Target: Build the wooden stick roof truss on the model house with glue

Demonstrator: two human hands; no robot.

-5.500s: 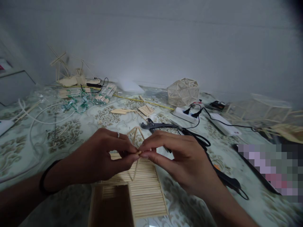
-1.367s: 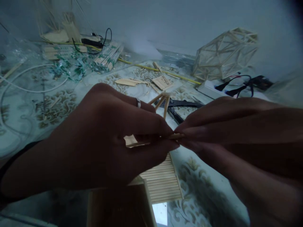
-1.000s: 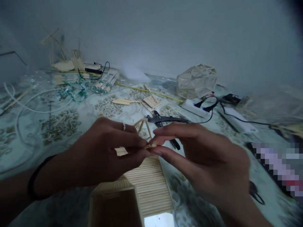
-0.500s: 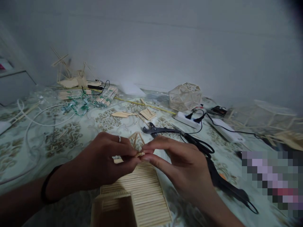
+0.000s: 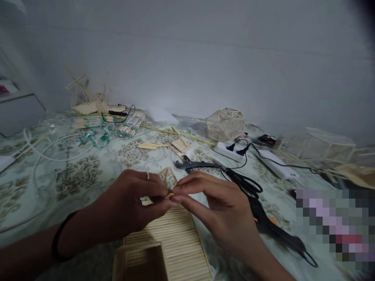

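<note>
My left hand, with a ring and a black wristband, pinches a small pale wooden stick piece between thumb and fingers. From the other side, the thumb and fingertips of my right hand close on the same piece, so most of it is hidden. Below both hands lies a model made of wooden sticks, its flat surface ribbed by sticks laid side by side. An open-topped wooden box stands at its near end. A small triangular stick frame shows just behind my fingertips.
Black-handled scissors, a dark cutting tool and a black glue gun lie to the right. Farther back are a power strip, loose wooden pieces, bundled sticks and a ball-shaped stick frame.
The view has shifted slightly, so the background sits a little lower. Both hands keep their pinch; the small piece has turned a little between the fingertips, which are closer together.
</note>
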